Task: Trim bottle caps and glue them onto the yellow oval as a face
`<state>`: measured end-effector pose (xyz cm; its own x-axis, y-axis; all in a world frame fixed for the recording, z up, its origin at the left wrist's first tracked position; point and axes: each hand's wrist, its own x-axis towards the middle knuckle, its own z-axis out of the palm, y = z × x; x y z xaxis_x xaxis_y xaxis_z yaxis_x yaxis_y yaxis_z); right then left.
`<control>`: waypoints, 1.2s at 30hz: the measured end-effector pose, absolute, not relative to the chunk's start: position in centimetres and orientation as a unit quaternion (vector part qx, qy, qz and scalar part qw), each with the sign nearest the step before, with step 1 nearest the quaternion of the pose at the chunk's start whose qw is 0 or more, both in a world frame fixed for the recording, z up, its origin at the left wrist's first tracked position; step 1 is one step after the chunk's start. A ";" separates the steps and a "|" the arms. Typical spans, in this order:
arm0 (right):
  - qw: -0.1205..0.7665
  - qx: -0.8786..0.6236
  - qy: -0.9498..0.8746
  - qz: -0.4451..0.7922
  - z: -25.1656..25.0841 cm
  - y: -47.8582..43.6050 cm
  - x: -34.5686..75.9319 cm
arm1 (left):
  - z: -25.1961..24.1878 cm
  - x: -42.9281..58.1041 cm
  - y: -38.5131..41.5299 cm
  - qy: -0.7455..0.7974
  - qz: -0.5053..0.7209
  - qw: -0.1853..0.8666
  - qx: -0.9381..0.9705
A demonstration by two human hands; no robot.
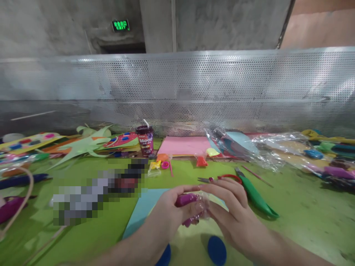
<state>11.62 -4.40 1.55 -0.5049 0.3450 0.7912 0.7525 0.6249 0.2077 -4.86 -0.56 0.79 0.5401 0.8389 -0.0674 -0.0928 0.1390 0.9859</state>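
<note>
A purple lump that looks like modelling clay (pixel 186 200) is gripped in my left hand (pixel 169 212), fingers wrapped round it. Clear plastic wrapping (pixel 205 202) sticks out from the lump toward the right. My right hand (pixel 233 212) pinches that plastic, its fingers bent over it. Both hands are above a pale yellow sheet (pixel 191 245) that lies on light blue paper (pixel 142 207). Dark blue discs (pixel 217 250) rest on the yellow sheet, one partly hidden by my left forearm. Just beyond my right fingers lie red-handled scissors (pixel 203 180), partly covered.
A green pouch-like item (pixel 256 194) lies right of my right hand. Farther back are a purple drink cup (pixel 145 142) with a straw, pink paper (pixel 184 145), a red clay packet (pixel 202 161) and plastic bags (pixel 263 147). A perforated metal panel (pixel 177 81) borders the green table (pixel 302 207).
</note>
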 end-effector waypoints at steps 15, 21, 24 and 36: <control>0.405 -0.351 -0.791 -0.295 1.2 -4.2 12.5 | 0.8 -5.2 -0.1 0.332 0.377 0.674 0.542; 0.346 -0.343 -0.816 -0.310 1.1 -4.1 12.7 | 1.2 -5.0 -0.3 0.355 0.362 0.657 0.558; 0.352 -0.338 -0.816 -0.309 1.1 -4.2 12.5 | 1.2 -4.8 -0.5 0.334 0.362 0.680 0.543; 0.501 -0.395 -0.740 -0.213 1.8 -4.2 12.4 | 1.5 -4.9 -0.4 0.335 0.384 0.663 0.549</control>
<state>12.35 -4.15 1.80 -0.1860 0.3722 0.9093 0.7983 0.5968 -0.0810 -4.95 -0.42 1.54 0.4803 0.8768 -0.0232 -0.1409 0.1032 0.9846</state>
